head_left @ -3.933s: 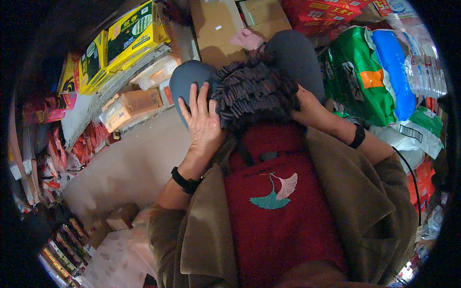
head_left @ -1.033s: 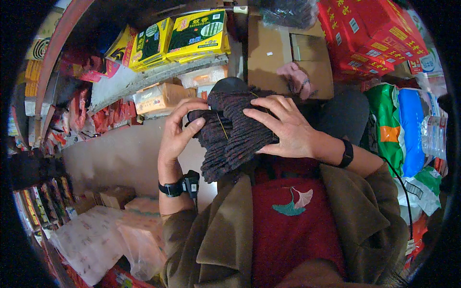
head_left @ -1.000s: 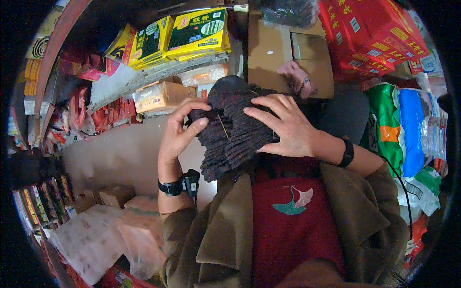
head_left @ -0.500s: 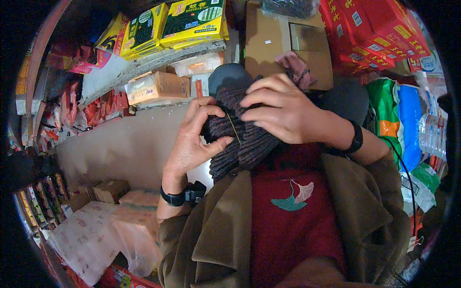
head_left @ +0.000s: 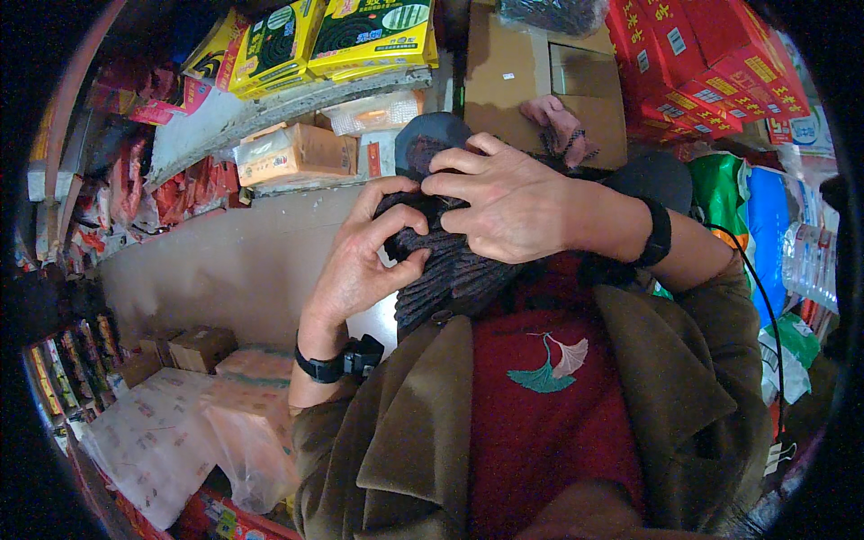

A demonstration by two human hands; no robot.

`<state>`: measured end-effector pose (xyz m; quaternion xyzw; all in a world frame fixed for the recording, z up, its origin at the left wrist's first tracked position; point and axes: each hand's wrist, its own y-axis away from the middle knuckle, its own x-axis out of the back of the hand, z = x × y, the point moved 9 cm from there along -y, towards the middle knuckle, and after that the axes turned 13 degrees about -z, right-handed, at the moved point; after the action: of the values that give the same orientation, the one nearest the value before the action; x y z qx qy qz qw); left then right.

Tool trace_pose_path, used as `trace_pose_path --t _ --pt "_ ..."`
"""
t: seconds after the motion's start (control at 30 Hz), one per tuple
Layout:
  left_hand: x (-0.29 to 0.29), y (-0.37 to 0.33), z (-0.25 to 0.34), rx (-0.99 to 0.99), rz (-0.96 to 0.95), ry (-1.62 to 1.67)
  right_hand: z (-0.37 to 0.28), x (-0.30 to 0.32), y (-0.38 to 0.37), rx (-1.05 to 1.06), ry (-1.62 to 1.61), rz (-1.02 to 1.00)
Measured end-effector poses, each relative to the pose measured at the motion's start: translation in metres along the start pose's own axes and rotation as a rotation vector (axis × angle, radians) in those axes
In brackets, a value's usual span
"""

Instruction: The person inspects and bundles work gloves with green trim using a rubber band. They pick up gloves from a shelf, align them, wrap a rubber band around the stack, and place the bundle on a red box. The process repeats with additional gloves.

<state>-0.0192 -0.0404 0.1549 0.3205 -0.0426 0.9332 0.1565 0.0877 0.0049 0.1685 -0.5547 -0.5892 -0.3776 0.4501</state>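
A dark brown-black ribbed knitted piece [head_left: 454,283] is bunched up in front of my chest, between my two hands. My left hand [head_left: 355,256] grips its left edge, with the thumb and bent fingers curled in around the wool. From the right, my right hand [head_left: 517,198] reaches over the upper part, its fingertips bent down into the knit close to my left fingers. What lies between the two sets of fingertips is hidden. Just beyond the knitting shows a dark grey rounded shape [head_left: 430,148].
Yellow-and-green boxes [head_left: 371,36] lie on a shelf above an orange-wrapped pack [head_left: 301,155]. A cardboard box [head_left: 504,81] with a pink cloth [head_left: 560,126] stands ahead. Red boxes [head_left: 693,63] are stacked at far right, above a blue package [head_left: 767,234]. Plastic-wrapped bundles [head_left: 247,432] sit lower left.
My right hand has moved slightly left and closer to my left fingers. A thin gold-coloured needle that lay across the knitting is out of sight now. The whole view has shifted a little.
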Motion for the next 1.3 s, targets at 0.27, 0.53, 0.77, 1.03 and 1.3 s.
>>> trace_pose_path --t 0.27,0.53,0.77,1.03,1.3 --pt "0.000 -0.003 -0.005 -0.001 -0.031 0.067 0.007 0.005 0.016 -0.055 -0.060 0.107" --pt "0.000 0.001 -0.004 -0.014 -0.016 0.082 0.007 0.005 0.011 -0.073 -0.001 0.155" --pt "-0.002 -0.001 -0.001 -0.024 -0.016 0.081 0.015 -0.001 -0.001 -0.103 0.029 0.026" --pt "-0.006 0.002 -0.008 0.016 -0.044 0.086 0.019 -0.007 -0.002 -0.142 0.069 -0.146" --pt "0.012 0.028 -0.037 -0.055 0.317 0.329 0.062 -0.008 0.063 -0.313 -0.485 -0.003"
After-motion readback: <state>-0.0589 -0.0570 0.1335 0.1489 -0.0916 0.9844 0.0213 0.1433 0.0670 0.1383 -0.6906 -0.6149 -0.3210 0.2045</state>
